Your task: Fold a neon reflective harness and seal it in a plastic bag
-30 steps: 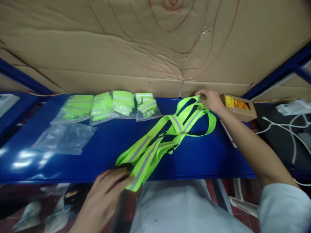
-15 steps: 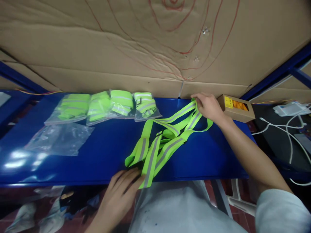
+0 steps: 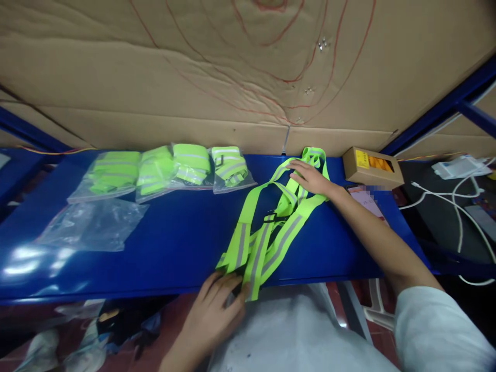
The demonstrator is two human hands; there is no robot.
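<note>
While my right hand (image 3: 311,178) lies outspread on neon-green grey-striped fabric straps (image 3: 284,240), my left hand (image 3: 217,310) bends fingers at near end; can't tell grip.

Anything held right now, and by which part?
Cannot be told: the left hand is at the near end of the green straps, blurred; the right hand lies over their far part, no clear grip.

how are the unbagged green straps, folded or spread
Spread out, though overlapping: the green straps stretch over the blue table, which shows through gaps between them, the right hand over them.
</note>
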